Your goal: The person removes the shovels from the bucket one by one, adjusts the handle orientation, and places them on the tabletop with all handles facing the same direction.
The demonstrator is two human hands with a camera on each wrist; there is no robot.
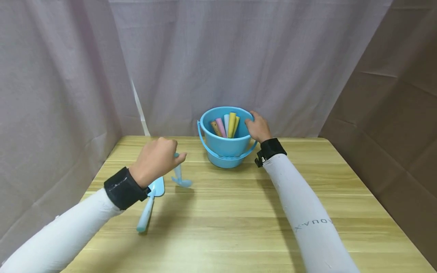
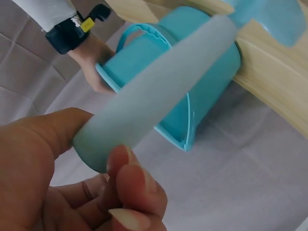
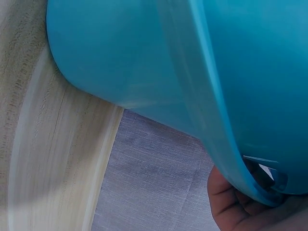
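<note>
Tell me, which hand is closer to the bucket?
Right. The right hand grips the bucket at its rim. The left hand is off to its left, apart, holding a small tool.

Light wooden table (image 1: 239, 212), grain running left to right, filling the lower half of the frame. A blue bucket (image 1: 226, 149) stands at centre near the far edge. A blue toy spade (image 1: 150, 204) lies flat at lower left. A pale blue tool (image 1: 180, 178) stands head-down just beside it.
</note>
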